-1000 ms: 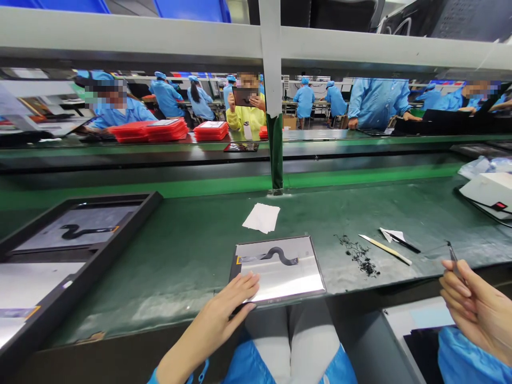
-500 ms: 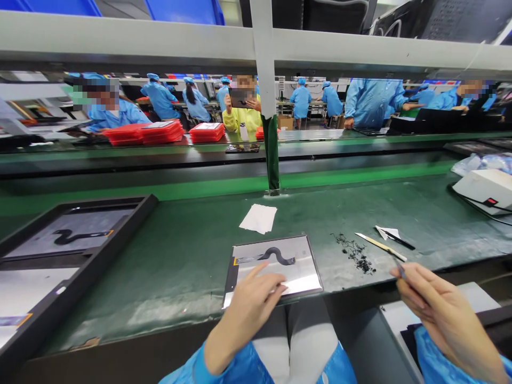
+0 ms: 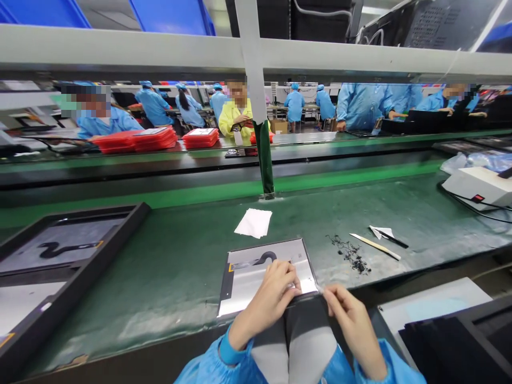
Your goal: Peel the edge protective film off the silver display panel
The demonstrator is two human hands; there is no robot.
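Observation:
A flat LCD panel lies back side up near the bench's front edge, with a black curved ribbon cable across it. My left hand presses on the panel's right part, fingers bent close together; part of the cable is hidden beneath it. At the panel's right front corner is my right hand, its thumb and forefinger pinching a small thin greyish tool whose kind is unclear. Its tip touches or nearly touches the panel's edge. Black scraps and a pale pointed stick lie to the right.
White paper sheets lie behind the panel. On the left stands a black tray with similar panels. A black tool on white paper and a white box with cables are rightward. Co-workers sit beyond the bench's upright post.
My right hand has moved left from beside the scraps to the panel's corner, carrying the thin tool. My left hand has shifted right on the panel, its fingers more curled. The view has turned slightly.

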